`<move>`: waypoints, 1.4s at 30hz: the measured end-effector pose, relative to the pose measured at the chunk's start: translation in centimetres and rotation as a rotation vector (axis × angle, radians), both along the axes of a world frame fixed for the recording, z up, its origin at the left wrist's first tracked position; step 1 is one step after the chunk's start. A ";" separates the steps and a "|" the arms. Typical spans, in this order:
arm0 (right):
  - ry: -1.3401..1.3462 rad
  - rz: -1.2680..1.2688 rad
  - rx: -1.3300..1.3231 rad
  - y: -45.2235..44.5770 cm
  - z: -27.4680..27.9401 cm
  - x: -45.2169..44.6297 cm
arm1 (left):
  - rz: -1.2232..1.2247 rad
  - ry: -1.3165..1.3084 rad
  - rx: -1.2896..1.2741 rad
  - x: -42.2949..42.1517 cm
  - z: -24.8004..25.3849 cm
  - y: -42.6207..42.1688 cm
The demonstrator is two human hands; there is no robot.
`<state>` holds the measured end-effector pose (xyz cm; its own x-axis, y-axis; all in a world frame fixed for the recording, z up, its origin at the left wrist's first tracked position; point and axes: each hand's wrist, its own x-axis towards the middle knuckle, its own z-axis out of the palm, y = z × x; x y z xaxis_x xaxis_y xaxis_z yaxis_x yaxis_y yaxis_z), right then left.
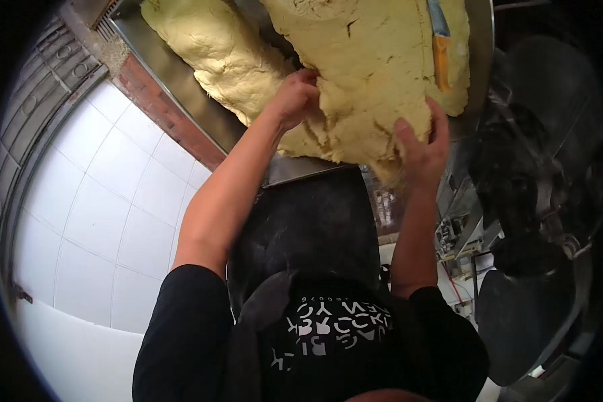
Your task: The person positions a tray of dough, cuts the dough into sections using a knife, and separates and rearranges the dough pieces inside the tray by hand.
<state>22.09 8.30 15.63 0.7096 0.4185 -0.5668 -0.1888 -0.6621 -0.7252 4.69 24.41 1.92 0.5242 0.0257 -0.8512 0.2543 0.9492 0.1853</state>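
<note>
A large slab of yellow dough [368, 67] lies on a metal work surface [164, 63] in the upper part of the head view. My left hand [296, 99] has its fingers curled into the slab's left edge, and the fingertips are partly hidden. On the near right corner of the same slab, my right hand [422, 144] grips the dough between thumb and fingers. A ragged flap of it hangs over the near edge of the metal. Just beyond my right fingers rests a knife [441, 60] with an orange handle, on top of the dough.
A second long mass of dough [214, 53] lies to the left of the slab. White tiles [114, 181] and a brick edge [171, 114] are on the left. Dark, hard-to-make-out equipment [536, 167] stands on the right. A black apron [301, 224] covers my front.
</note>
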 end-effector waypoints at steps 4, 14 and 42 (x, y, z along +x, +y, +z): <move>0.045 0.109 0.038 -2.2 -5.5 1.9 | -0.504 0.006 0.804 0.8 -0.5 -1.1; -0.055 0.082 0.023 -3.1 -7.0 0.2 | -0.815 -0.139 1.039 -0.6 -1.8 -2.8; -0.476 0.507 -0.531 -0.8 -13.4 13.0 | -1.747 -0.089 1.612 -0.8 -0.6 2.4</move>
